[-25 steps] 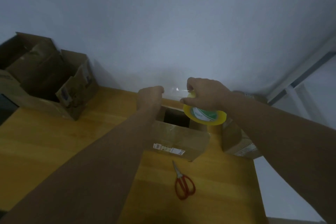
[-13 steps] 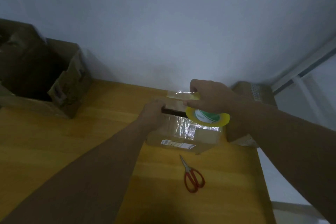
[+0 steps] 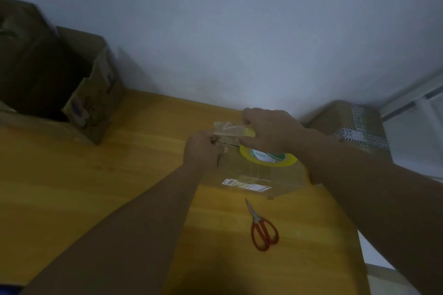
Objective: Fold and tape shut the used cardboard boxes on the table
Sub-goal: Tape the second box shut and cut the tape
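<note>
Dim light fills the room: a plain pale wall (image 3: 239, 31) stands behind a yellow wooden counter (image 3: 96, 187), and a white window frame (image 3: 419, 93) shows at the far right. Near the middle of the counter sits a small cardboard box (image 3: 259, 175) with a white label on its near side. The right hand (image 3: 271, 132) has its grip closed around a yellow tape roll (image 3: 268, 157) over the box top, and a clear strip (image 3: 227, 129) is pulled out to the left. The left hand (image 3: 203, 148) is at the box's left top corner with the fingers curled; whether its grip holds the strip end or a flap is hard to make out. Red scissors (image 3: 263, 230) lie in front of the box. Well apart to its left a big open carton (image 3: 91, 103) is cut off by the picture edge. Behind the box to the right, a taped parcel (image 3: 354, 124) is partly hidden by the right arm.
</note>
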